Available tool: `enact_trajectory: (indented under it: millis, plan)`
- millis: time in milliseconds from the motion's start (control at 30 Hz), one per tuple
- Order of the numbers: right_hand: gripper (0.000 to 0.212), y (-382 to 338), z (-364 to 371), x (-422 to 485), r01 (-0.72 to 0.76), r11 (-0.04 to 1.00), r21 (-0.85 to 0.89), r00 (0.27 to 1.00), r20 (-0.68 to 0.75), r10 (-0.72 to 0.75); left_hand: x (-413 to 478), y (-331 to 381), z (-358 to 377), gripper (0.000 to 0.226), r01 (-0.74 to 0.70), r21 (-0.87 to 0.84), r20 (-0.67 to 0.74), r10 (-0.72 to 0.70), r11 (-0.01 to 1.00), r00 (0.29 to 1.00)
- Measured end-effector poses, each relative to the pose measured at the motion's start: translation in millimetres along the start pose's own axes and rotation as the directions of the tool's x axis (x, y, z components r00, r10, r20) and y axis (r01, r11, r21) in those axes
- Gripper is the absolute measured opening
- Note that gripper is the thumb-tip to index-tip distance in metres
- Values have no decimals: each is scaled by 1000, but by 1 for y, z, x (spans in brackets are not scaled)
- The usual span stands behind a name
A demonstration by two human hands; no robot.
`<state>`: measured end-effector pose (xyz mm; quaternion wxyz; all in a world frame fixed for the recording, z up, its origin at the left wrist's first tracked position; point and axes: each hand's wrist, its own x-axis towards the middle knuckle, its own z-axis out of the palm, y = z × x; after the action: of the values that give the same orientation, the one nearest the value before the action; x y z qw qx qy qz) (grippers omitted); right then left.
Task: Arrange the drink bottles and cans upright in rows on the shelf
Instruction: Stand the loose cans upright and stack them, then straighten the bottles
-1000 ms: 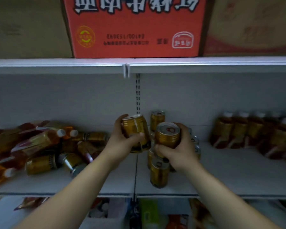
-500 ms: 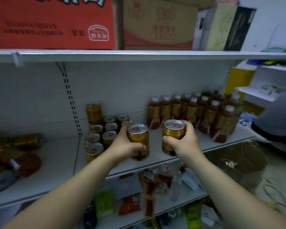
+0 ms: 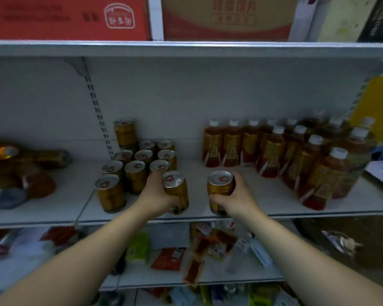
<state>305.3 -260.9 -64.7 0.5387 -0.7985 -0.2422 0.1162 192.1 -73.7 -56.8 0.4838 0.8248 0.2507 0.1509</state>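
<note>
My left hand (image 3: 156,195) grips a gold can (image 3: 177,191) upright at the front of the white shelf (image 3: 263,202). My right hand (image 3: 237,199) grips a second gold can (image 3: 220,188) upright, a little to the right of the first. Both cans sit low at the shelf surface; contact with it is unclear. Just left stand several upright gold cans in rows (image 3: 137,164), with one can stacked on top at the back (image 3: 124,132). Upright amber bottles with white caps (image 3: 285,151) fill the right side. Toppled bottles and cans (image 3: 20,173) lie at the far left.
Red cardboard boxes (image 3: 66,17) sit on the upper shelf just overhead. A lower shelf (image 3: 175,257) holds mixed snack packets. A slotted upright rail (image 3: 97,115) divides the back panel. Bare shelf lies between the can rows and the bottles.
Both hands have lowered their cans toward the shelf front beside the can rows, and my view has moved closer. One second ago I held the cans higher, near the toppled pile.
</note>
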Motion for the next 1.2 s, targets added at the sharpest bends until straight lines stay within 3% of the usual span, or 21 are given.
enact_trajectory:
  millis: [133,200,267,467,600,733,833,1033,1200]
  plan:
    - [46,3,46,9,41,999,-13,993,111,-39,-9,-30,-30,77,-55,300,-83,83,952,993]
    - [51,0,70,13,53,998,-41,985,169,-45,-7,-41,-45,71,-81,530,-122,171,844,978]
    - [66,-5,92,16,39,997,-68,974,224,-23,-1,-51,-60,79,-44,670,-145,188,741,971]
    - [61,-13,134,27,92,996,4,966,243,-90,20,-78,-86,88,34,811,-111,96,584,989]
    - [84,-17,151,37,164,980,-111,960,247,-132,27,-83,-93,94,0,843,-49,75,538,996]
    - [101,-20,157,37,196,929,-315,967,218,-130,29,-85,-100,104,-41,821,-12,89,569,996]
    - [109,-26,155,41,185,923,-338,960,261,-97,33,-86,-109,102,-99,772,35,115,628,993]
    - [103,-44,156,48,113,912,-395,969,249,-13,36,-98,-118,100,-170,710,117,123,684,985]
    - [86,-77,162,65,240,832,-501,964,224,-143,39,-82,-140,95,-157,653,170,58,741,984]
